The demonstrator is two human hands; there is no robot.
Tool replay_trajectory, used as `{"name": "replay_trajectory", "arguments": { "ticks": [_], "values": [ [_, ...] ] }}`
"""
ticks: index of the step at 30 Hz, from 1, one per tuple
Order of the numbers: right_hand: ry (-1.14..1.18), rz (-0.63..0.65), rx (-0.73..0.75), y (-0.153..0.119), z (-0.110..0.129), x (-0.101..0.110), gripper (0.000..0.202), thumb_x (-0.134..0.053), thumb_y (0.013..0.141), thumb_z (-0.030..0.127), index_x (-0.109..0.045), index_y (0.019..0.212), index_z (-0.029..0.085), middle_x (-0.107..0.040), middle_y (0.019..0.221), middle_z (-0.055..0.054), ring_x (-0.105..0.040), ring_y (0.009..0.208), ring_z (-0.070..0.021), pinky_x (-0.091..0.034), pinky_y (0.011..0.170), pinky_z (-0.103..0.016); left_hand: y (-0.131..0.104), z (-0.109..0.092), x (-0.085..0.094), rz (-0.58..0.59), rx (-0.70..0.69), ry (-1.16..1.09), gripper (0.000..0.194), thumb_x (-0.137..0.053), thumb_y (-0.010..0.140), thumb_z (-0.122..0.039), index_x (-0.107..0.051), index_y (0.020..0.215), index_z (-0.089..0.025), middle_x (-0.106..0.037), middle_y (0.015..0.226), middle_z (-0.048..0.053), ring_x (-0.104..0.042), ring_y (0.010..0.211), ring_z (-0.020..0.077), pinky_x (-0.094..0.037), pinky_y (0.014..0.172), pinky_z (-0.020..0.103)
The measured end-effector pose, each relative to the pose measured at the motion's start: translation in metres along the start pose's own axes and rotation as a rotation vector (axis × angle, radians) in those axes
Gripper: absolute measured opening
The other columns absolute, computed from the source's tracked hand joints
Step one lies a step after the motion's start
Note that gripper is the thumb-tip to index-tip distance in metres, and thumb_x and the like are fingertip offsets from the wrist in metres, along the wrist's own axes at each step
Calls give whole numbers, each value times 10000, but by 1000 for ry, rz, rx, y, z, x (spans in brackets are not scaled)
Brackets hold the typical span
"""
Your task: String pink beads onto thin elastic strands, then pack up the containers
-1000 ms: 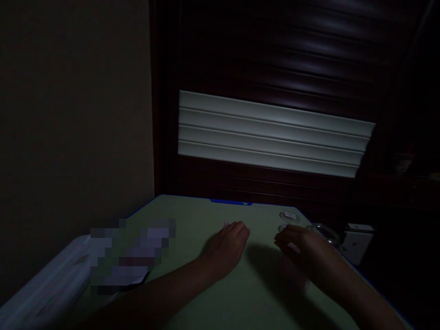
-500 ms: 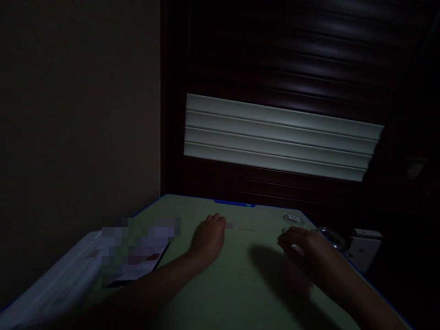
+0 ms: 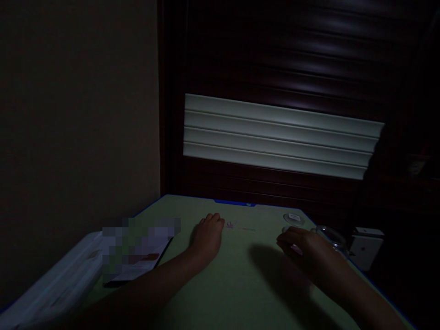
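Sliding toward the left edge, my left hand now sits clear of the small pink piece that it partly covered a second ago, while my right hand has hardly shifted. As things lie, I judge the work partway along: the pink piece is on the far half of the green table, midway between its side edges, with a faint thin strand trailing toward the right edge. More pink shows beneath my right hand, so that part seems not yet dealt with; it is too dark to say what it is. A clear disc with a white label lies by the far right corner, apart from the round clear container at the right edge. My left forearm slants in from the near left, knuckles up, fingers curled in just beside the pink piece; whether they hold anything I can't make out. My right arm comes over from the near right, wrist arched, fingertips bunched together and pointing toward the table's middle; what they pinch, if anything, is hidden from me.
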State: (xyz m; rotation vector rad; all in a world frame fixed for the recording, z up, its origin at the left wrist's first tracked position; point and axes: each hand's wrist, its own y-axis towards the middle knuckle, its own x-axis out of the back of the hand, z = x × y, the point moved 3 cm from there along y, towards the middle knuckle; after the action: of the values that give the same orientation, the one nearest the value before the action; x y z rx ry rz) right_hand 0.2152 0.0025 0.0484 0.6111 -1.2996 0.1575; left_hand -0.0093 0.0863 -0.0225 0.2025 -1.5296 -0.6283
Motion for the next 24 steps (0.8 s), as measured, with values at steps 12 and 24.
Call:
{"name": "replay_trajectory", "arguments": {
  "ticks": [12,24],
  "values": [
    [-12,-2,3,2,-3,-5,251,-389,855,185,-602,723,206,-585,724,-15,-541,642,-136,-342,564,-249,6,4,-6,133,76,12,248,-380,842,-114,-624,817,-152,-576,911,99,-522,890,213,-409,770,327],
    [-27,6,9,0,2,-5,231,-411,833,162,-544,646,184,-570,707,-6,-506,598,-110,-295,520,-228,11,-4,-3,162,27,29,245,-399,785,-23,-620,830,-119,-569,916,121,-519,918,236,-427,772,336]
  ]
}}
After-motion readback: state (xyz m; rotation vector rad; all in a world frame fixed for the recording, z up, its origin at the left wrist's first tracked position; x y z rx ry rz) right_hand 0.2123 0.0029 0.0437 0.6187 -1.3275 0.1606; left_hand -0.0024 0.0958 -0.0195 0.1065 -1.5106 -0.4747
